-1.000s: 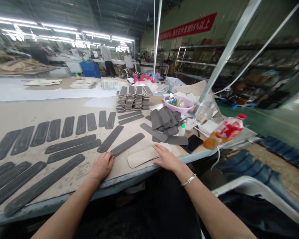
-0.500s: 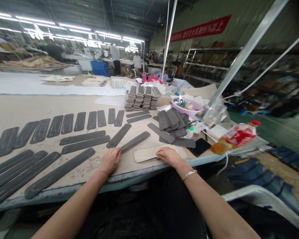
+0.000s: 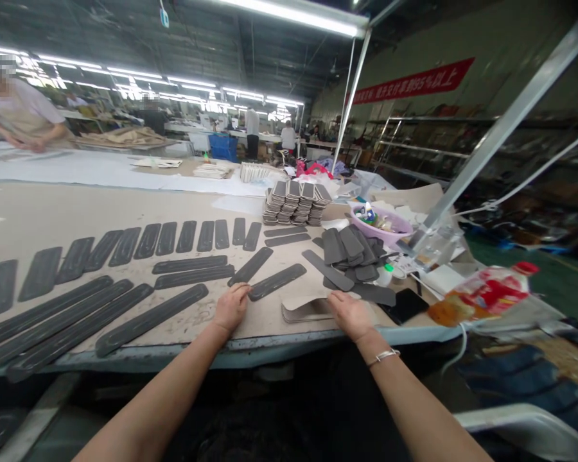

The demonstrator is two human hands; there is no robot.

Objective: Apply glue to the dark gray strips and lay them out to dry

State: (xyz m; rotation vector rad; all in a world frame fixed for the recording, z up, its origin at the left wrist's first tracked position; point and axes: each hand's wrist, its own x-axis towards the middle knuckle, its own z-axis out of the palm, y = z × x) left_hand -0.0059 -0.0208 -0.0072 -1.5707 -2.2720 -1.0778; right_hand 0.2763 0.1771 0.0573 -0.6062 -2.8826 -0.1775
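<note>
My left hand (image 3: 232, 307) is at the near-left end of a dark grey strip (image 3: 278, 281) with rounded ends and a shiny raised border. Its fingers are closed at that end, and the strip lies on the table. On the right, my right hand (image 3: 350, 314) pinches the top beige strip (image 3: 308, 298) of a small pile. That strip bows upward, leaving a gap above the beige pieces (image 3: 301, 314) beneath. Other dark strips lie left of my hands, among them a long one (image 3: 151, 319) and a shorter one (image 3: 250, 266).
Loose dark pieces (image 3: 349, 247) are heaped right of centre, before a pink basin (image 3: 383, 224). Stacked pieces (image 3: 296, 202) stand behind. A phone (image 3: 404, 307), a red-labelled bottle (image 3: 486, 292) and a metal post (image 3: 505, 128) are at right. Another person (image 3: 24, 115) works at far left.
The dark strip at my left hand has come down flat on the table. My right hand has raised the edge of the top beige strip. The view has swung left.
</note>
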